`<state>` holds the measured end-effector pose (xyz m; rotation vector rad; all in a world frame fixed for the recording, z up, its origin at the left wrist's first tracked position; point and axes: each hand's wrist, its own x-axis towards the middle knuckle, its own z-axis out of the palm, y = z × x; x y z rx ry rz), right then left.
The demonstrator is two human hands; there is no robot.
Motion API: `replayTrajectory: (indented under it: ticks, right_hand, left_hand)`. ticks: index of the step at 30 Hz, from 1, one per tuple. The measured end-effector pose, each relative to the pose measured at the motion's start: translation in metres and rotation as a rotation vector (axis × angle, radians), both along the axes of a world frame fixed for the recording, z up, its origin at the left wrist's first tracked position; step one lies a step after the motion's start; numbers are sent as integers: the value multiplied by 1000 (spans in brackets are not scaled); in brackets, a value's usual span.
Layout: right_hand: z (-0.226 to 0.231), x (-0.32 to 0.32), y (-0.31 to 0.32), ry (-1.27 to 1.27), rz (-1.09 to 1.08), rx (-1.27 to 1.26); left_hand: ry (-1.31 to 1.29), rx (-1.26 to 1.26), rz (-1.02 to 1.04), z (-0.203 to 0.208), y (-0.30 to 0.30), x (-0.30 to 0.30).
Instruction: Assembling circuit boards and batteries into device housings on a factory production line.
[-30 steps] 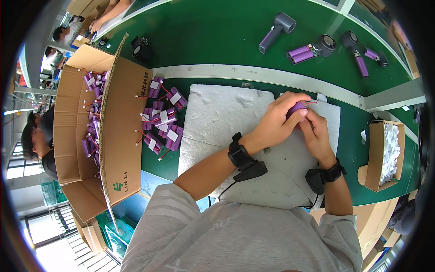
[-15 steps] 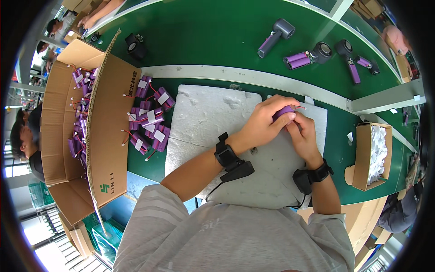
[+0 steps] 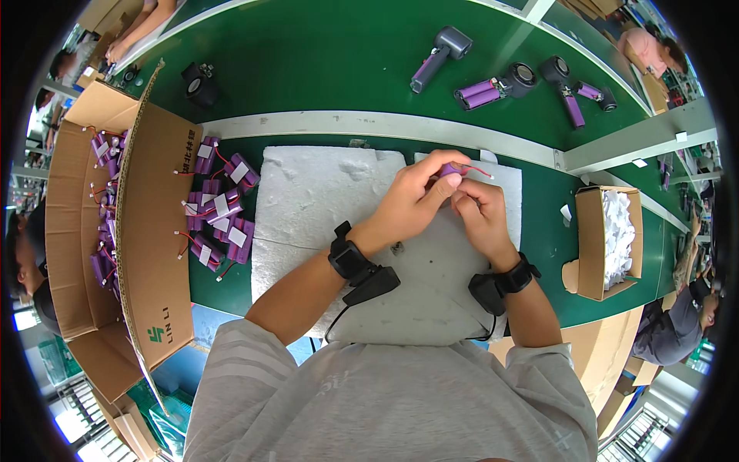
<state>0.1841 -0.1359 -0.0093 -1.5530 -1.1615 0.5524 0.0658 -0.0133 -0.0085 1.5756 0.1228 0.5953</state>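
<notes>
A purple battery pack (image 3: 453, 169) with a red-and-white wire lead is held above a white foam pad. My left hand (image 3: 416, 199) is wrapped round it, thumb on the near side and fingers over the top. The lead (image 3: 481, 172) sticks out to the right and ends in a small white plug. Just below the pack, my right hand (image 3: 485, 223) has its fingers bent and pinched together near my left thumb. What lies between those fingertips is hidden. The foam pad (image 3: 331, 192) spreads beneath both hands.
Several purple battery packs (image 3: 223, 204) lie left of the pad, beside a large cardboard box (image 3: 158, 254) holding more. A small box (image 3: 591, 246) of white pieces stands right. Beyond a pale rail (image 3: 369, 122) are dark handheld devices (image 3: 450, 46), some showing purple cells. Co-workers are around the edges.
The whole view has shifted, so things sit further left. My right fingers have slipped slightly below the pack, and more of the pack's wire lead shows now.
</notes>
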Motion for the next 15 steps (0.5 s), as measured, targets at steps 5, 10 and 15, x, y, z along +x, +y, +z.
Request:
replayTrajectory:
  ticks: [5, 10, 15]
  right_hand:
    - [3, 0, -3, -12, -47, -26]
    - [6, 8, -6, 7, -141, 65]
    - [43, 71, -30, -65, -748, 301]
  left_hand:
    - [5, -186, 73, 1, -3, 2]
    - [-109, -570, 280, 1, 9, 12]
    - [-67, -672, 384, -1, 23, 9]
